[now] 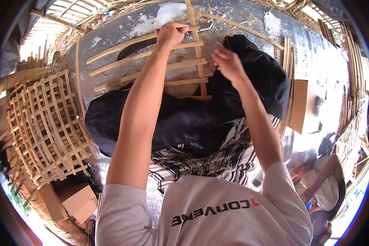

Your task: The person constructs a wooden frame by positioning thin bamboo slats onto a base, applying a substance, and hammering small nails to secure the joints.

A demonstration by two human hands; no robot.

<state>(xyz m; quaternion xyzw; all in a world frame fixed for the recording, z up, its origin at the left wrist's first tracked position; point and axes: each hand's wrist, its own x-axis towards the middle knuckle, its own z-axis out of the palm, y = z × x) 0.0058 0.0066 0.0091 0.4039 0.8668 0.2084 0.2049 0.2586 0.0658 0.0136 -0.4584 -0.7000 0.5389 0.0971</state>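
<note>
My left hand (172, 35) is closed at the topmost crosswise bamboo strip (129, 45), close to where that strip meets a long upright strip (198, 53). Several more bamboo strips (141, 69) lie across it in a ladder-like row, their right ends at the upright. My right hand (228, 64) hangs in the air right of the upright, above black cloth; motion blurs its fingers, so I cannot tell whether they hold anything. A dark, curved, long piece (133, 48) shows partly under the strips. Near my left fingertips is a shiny metal piece (206, 26).
Black cloth (184, 123) and a patterned cloth (201, 164) cover my lap. A woven bamboo lattice (43, 127) stands at the left, above a cardboard box (78, 201). Another cardboard piece (298, 106) and bamboo sticks (287, 61) lie right. Another person (322, 184) is at lower right.
</note>
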